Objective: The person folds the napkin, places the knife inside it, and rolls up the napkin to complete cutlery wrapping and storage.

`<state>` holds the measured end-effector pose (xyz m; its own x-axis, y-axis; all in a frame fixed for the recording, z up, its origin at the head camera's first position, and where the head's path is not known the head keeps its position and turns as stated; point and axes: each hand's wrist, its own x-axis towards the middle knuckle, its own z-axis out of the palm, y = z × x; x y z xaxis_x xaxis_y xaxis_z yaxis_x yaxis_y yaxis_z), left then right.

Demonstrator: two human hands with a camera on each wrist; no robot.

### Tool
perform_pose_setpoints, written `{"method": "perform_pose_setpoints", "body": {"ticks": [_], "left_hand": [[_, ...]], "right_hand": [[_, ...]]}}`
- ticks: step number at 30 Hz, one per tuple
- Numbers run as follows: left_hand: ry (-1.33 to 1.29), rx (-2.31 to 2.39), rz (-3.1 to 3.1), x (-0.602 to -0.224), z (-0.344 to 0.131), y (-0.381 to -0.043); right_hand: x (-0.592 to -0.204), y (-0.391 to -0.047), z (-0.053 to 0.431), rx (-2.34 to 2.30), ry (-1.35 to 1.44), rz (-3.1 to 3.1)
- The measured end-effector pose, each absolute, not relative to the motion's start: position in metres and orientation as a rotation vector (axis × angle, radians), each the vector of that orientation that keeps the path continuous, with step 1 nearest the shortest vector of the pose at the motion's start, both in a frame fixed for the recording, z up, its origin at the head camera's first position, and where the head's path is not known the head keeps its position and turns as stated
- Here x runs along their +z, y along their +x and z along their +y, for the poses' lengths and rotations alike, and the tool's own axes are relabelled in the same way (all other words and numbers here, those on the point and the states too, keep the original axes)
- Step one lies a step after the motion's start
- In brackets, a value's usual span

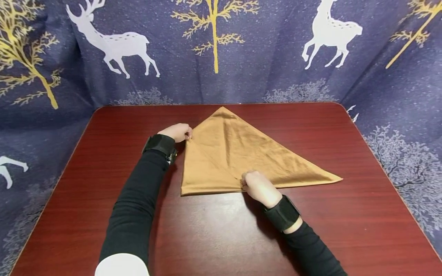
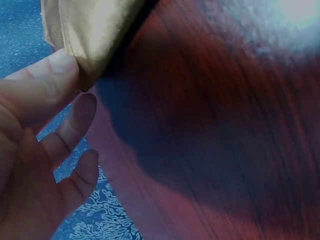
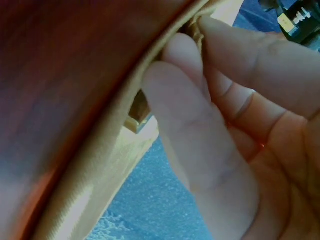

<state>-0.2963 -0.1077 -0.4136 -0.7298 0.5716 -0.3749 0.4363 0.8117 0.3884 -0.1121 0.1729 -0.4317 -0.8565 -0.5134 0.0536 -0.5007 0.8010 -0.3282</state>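
A golden-tan cloth (image 1: 241,149) lies folded on the table, with one peak toward the back edge and a long point to the right. At its left side my left hand (image 1: 177,132) pinches a corner between thumb and fingers; the left wrist view shows that cloth corner (image 2: 95,40) with the other fingers apart below it. My right hand (image 1: 260,188) pinches the cloth near the middle of its front edge. Up close in the right wrist view, gathered fabric (image 3: 195,35) sits between thumb and fingers.
The dark red wooden table (image 1: 214,234) has rounded back corners. Behind it hangs a blue curtain (image 1: 238,50) printed with white deer and yellow trees. Both wrists wear black bands (image 1: 283,212). A white round shape (image 1: 121,265) shows at the bottom edge.
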Motion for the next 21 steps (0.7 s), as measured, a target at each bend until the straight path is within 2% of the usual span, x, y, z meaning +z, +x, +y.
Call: {"method": "perform_pose_setpoints", "body": {"ticks": [21], "left_hand": [[0.899,0.446,2.654,-0.431,-0.117,-0.290]], "right_hand": [[-0.434,-0.114,0.175,-0.540,-0.832,2.920]]}}
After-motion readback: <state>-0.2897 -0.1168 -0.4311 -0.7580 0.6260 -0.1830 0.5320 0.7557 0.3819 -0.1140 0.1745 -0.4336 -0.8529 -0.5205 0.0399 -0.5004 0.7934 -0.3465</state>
